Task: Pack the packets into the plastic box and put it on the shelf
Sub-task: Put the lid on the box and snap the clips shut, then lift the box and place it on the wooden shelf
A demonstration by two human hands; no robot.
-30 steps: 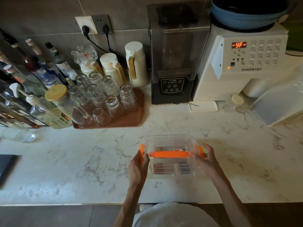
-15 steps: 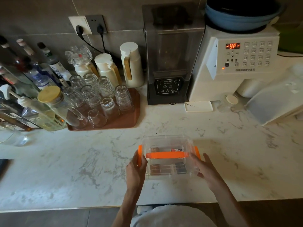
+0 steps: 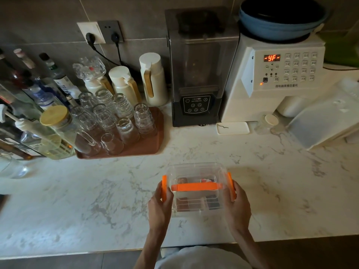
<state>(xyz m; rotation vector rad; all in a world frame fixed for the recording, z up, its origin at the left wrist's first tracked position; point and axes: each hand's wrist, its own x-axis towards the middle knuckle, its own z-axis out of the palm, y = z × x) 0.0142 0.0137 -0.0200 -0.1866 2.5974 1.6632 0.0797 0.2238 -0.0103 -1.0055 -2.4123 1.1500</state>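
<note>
A clear plastic box (image 3: 196, 171) with an orange carry handle and orange side latches rests on the marble counter near its front edge. Its lid is on. Several dark packets (image 3: 189, 204) lie inside, seen through the lid. My left hand (image 3: 160, 205) presses on the left orange latch (image 3: 164, 188). My right hand (image 3: 237, 206) presses on the right orange latch (image 3: 231, 186). No shelf is in view.
A brown tray (image 3: 153, 144) of upturned glasses stands at the back left, with bottles (image 3: 38, 98) beside it. Three cream jugs (image 3: 153, 78), a dark blender (image 3: 198, 70) and a white keypad machine (image 3: 275, 74) line the wall. A white bin (image 3: 322, 121) sits at right.
Both hands have stayed on the box's sides. The right hand has slid up onto the right latch. The camera has shifted slightly; the box has not moved on the counter.
</note>
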